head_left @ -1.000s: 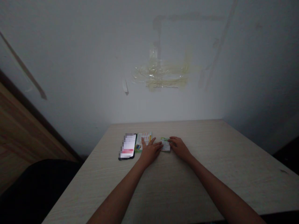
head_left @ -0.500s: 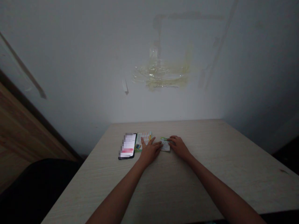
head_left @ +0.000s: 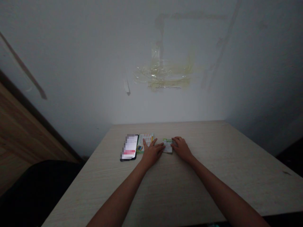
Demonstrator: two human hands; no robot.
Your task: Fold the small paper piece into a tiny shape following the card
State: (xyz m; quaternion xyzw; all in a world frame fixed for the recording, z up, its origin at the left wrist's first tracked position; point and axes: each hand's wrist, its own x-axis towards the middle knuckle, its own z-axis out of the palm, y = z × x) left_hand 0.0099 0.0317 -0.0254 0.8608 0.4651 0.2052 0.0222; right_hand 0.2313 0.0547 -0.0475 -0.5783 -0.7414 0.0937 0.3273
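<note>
A small folded paper leaflet (head_left: 167, 146), white with a green band along its top, lies between my hands on the table. My left hand (head_left: 152, 152) rests palm down with its fingers spread. Its right fingertips touch the leaflet's left edge, while other fingers lie over a larger printed sheet (head_left: 147, 137) in white, green and yellow, partly hidden by that hand. At the leaflet's right edge, my right hand (head_left: 181, 148) has its fingers bent, with thumb and forefinger at the paper's side.
Left of the printed sheet lies a phone (head_left: 129, 147) with a lit screen, partly blurred out. The pale wooden table (head_left: 213, 170) meets a wall (head_left: 94, 63) with tape remnants (head_left: 165, 75). A dark chair-like shape (head_left: 42, 189) and wooden panel (head_left: 19, 132) stand at left.
My right fingers have drawn back to the right from the leaflet's top, uncovering more of its green band. My left hand is nearly unmoved.
</note>
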